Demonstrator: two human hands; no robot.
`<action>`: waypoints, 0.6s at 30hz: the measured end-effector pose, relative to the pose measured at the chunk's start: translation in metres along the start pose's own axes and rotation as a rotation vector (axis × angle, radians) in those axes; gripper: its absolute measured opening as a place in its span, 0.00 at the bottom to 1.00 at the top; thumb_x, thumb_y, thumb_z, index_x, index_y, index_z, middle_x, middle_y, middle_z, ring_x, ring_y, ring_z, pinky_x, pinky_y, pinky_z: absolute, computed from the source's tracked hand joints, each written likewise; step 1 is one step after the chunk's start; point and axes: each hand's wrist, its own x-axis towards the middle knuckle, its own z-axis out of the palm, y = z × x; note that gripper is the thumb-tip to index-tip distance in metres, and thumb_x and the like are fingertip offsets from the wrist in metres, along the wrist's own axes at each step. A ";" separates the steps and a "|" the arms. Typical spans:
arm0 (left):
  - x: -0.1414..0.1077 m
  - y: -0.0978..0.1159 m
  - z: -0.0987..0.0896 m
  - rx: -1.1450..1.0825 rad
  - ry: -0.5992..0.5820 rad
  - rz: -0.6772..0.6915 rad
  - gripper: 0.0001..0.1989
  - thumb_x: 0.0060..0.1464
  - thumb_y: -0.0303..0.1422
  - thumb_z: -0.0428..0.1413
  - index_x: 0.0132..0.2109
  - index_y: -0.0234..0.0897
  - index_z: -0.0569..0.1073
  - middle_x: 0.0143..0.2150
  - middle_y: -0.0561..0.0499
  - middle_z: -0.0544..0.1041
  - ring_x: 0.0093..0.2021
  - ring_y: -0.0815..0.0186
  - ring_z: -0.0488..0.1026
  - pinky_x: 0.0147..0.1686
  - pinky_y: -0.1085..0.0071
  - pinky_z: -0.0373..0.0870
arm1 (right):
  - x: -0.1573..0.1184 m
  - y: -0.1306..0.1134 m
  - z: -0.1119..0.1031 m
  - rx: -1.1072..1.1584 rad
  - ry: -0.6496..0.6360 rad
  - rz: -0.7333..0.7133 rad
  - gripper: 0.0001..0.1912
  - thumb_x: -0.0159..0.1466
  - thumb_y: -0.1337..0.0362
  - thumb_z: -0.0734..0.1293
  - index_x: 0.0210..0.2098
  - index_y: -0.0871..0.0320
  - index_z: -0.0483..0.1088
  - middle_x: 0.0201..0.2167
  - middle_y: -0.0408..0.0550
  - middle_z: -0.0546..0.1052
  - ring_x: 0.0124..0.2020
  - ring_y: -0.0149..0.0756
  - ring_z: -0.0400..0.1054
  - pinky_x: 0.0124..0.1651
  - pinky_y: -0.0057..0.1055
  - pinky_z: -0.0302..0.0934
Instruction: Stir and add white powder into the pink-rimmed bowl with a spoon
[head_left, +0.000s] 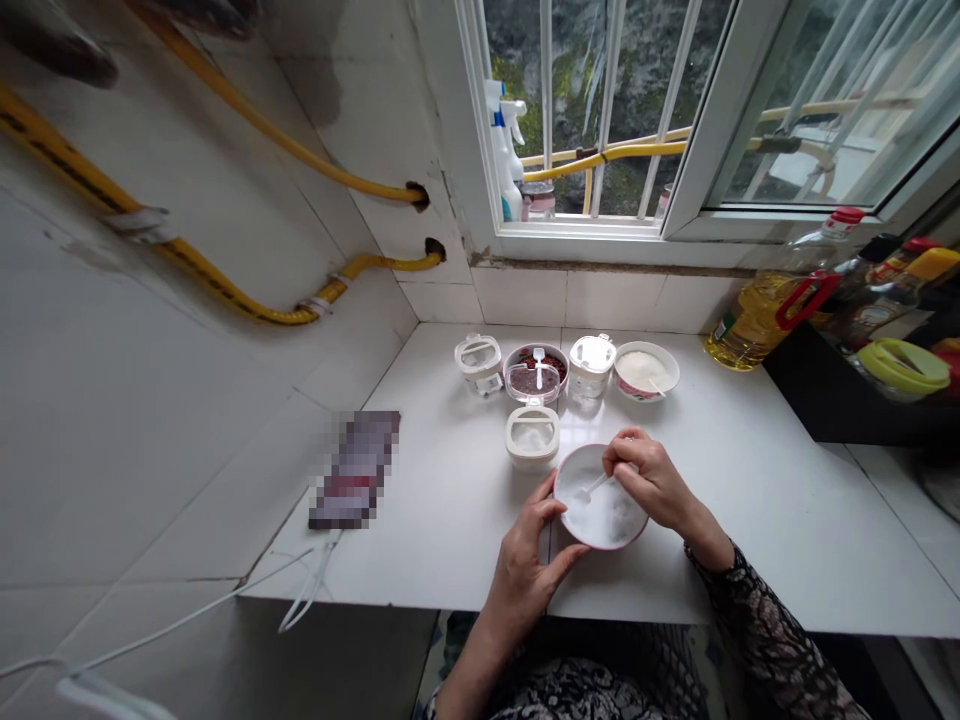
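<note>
On one counter (442,510), two hands (526,548) (654,482) hold one bowl (581,463) and one spoon (595,487).

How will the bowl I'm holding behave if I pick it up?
The bowl is probably stiff, as it looks round within your left hand's grip. Its uncovered, loose-looking white contents could shift or spill if tilted.

Glossy wht ctr (442,480), daylight reflected on it. Tiled L wall (135,420) along ctr's L edge; 2 yellow pipes (300,160) run to holes (420,196) above the back L corner. Tiled back wall (525,295) at back edge, grubby strip (600,267) under sliding window (727,110): wht frame, wht bars (612,80), mossy rock (575,100) o/s. Shadow below front edge.
</note>
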 end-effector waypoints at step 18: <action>0.001 0.001 0.000 -0.005 0.002 -0.009 0.15 0.57 0.32 0.62 0.49 0.40 0.69 0.67 0.37 0.69 0.66 0.51 0.68 0.60 0.54 0.71 | 0.000 0.000 0.001 0.001 -0.135 -0.121 0.11 0.58 0.75 0.57 0.23 0.54 0.61 0.18 0.36 0.68 0.21 0.31 0.57 0.53 0.42 0.60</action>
